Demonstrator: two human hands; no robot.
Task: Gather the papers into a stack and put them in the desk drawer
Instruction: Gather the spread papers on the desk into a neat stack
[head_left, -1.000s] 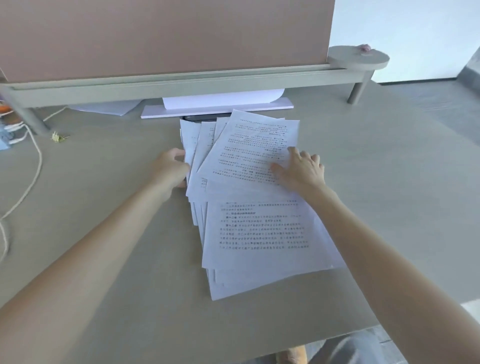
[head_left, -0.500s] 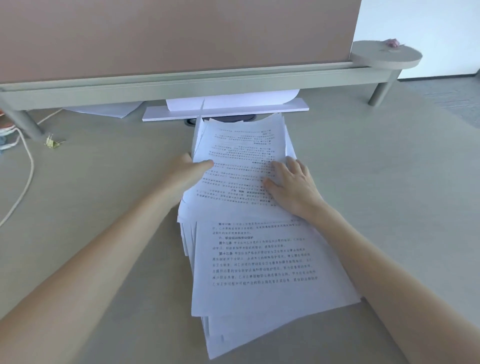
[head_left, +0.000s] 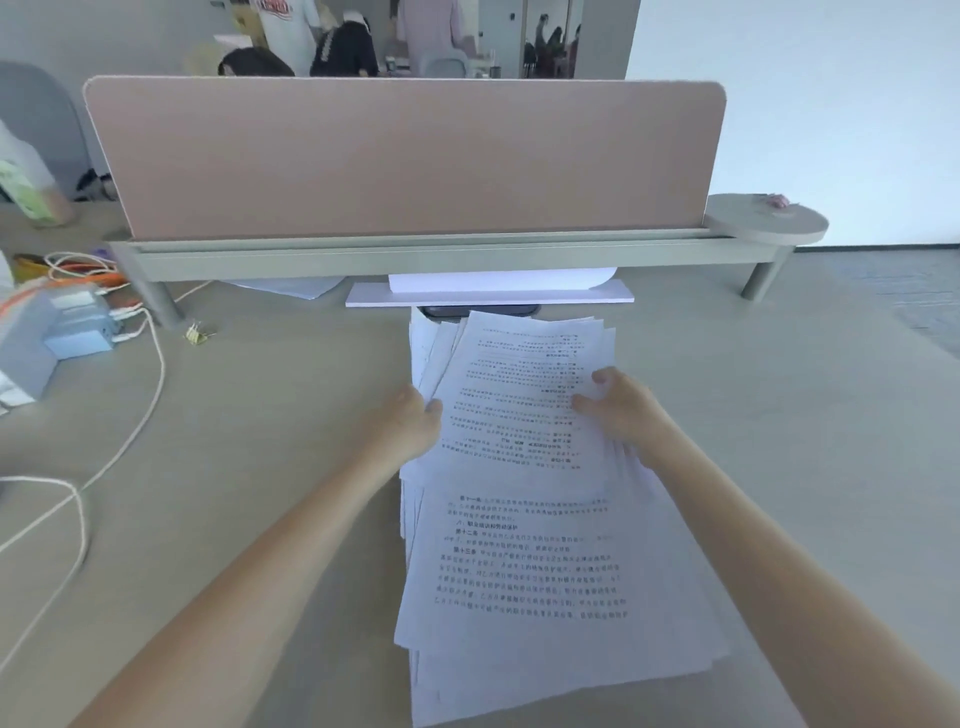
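Printed white papers (head_left: 519, 561) lie in a loose, uneven pile on the grey desk (head_left: 260, 467), running from the desk's middle toward me. My left hand (head_left: 410, 421) grips the left edge of the upper sheets, thumb on top. On the right edge of those same sheets my right hand (head_left: 618, 405) pinches with thumb over the paper. The upper sheets (head_left: 519, 395) sit fanned and slightly askew over the lower ones. No drawer is in view.
A pink divider panel (head_left: 405, 156) on a grey rail stands across the back. Under it lie a white board with paper (head_left: 488, 293) and a dark phone (head_left: 478, 310). White cables (head_left: 124, 447), a power block (head_left: 78, 322) and a binder clip (head_left: 196, 333) occupy the left. People stand beyond the divider.
Both hands slid from pressing flat on the pile to gripping its left and right edges. The upper sheets drew closer together. My head lifted, showing the whole divider and room behind.
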